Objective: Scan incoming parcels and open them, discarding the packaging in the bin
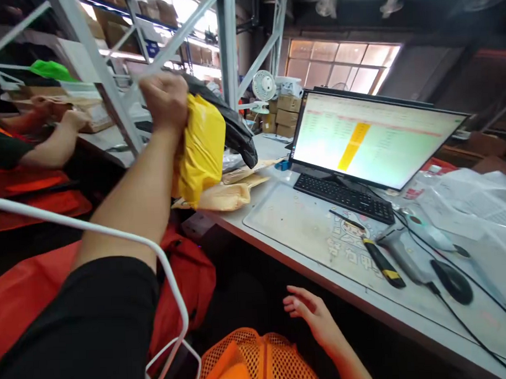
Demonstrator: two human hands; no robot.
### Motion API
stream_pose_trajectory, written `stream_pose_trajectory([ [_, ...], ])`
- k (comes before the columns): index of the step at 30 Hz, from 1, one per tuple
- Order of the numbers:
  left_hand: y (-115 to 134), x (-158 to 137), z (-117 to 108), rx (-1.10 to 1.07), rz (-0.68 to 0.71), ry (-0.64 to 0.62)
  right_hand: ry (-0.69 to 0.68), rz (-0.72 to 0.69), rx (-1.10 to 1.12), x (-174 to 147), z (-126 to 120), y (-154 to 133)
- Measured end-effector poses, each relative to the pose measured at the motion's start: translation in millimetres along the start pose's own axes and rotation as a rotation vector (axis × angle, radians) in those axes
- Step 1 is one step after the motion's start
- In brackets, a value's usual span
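Note:
My left hand [166,101] is raised at the end of my outstretched arm, its fingers closed on a yellow plastic mailing bag [204,150]. The bag hangs on the right side of my fist and wrist. Behind it a black plastic bag [240,132] sticks out to the right, and padded tan envelopes [226,197] lie beneath on the desk corner. My right hand [306,312] is low, just off the desk's front edge, fingers loosely apart and with nothing in them.
On the desk [275,241] are a monitor [371,135], keyboard [344,197], yellow-black utility knife [382,262], barcode scanner [408,253] and mouse [451,281]. Clear plastic bags [469,198] lie at right. A white tube [113,230] crosses my left arm. A co-worker's hands [74,115] are at far left.

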State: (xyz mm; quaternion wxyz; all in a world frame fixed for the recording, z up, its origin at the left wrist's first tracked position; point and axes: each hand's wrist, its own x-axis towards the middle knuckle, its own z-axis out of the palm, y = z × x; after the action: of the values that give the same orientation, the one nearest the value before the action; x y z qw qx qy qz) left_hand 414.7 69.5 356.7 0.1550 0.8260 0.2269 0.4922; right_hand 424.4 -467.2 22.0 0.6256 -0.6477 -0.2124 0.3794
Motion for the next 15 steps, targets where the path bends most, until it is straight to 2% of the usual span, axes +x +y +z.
stream_pose_trajectory([
  [2,8,-23,59,0.079,-0.106,-0.064,0.094,0.010,0.021,-25,-19,7],
  [4,5,-57,111,0.146,-0.181,-0.225,0.174,0.018,0.044,-46,-32,15],
  [7,-4,-91,161,0.199,-0.207,-0.382,0.238,0.036,0.059,-65,-47,20],
  [9,-5,-95,173,0.219,-0.197,-0.440,0.262,0.044,0.050,-70,-55,16],
  [11,-4,-92,167,0.247,-0.140,-0.484,0.280,0.041,0.029,-72,-61,9],
  [13,-5,-92,147,0.317,-0.053,-0.489,0.264,0.041,-0.001,-75,-66,-3],
  [15,-17,-99,121,0.445,-0.066,-0.437,0.242,0.033,-0.044,-79,-73,-17],
])
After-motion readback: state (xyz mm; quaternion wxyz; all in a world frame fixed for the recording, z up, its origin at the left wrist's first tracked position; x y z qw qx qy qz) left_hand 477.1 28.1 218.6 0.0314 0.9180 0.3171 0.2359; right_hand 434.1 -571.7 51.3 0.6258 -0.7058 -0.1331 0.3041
